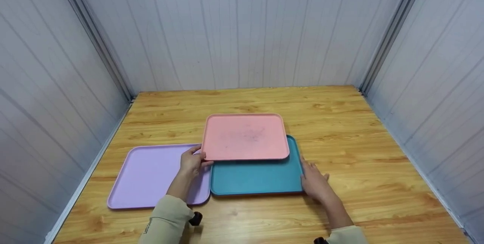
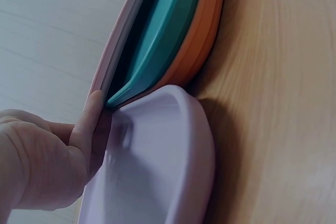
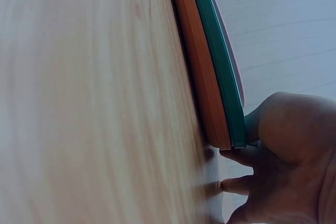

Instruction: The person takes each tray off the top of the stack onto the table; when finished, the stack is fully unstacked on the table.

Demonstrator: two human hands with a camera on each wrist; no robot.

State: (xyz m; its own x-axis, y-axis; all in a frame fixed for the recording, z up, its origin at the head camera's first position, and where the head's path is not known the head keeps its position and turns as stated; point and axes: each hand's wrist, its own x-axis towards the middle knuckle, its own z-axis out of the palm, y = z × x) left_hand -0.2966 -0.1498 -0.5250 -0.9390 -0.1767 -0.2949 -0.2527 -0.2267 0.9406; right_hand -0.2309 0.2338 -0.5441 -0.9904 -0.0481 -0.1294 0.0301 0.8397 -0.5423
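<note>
My left hand (image 1: 191,163) pinches the pink tray (image 1: 245,136) at its near left corner. That tray slants above the back part of a teal tray (image 1: 257,177), with a dark gap between them in the left wrist view. Under the teal tray lies an orange tray (image 2: 194,51), its side showing in both wrist views. My right hand (image 1: 315,181) touches the right edge of the teal tray, fingers fairly straight and spread. A purple tray (image 1: 151,176) lies to the left, partly under my left hand and against the teal tray's left side.
The trays lie on a wood-grain table (image 1: 378,183). Pale panel walls (image 1: 242,32) enclose it at the back and on both sides. A dark wrist strap piece (image 1: 196,218) sits at my left sleeve.
</note>
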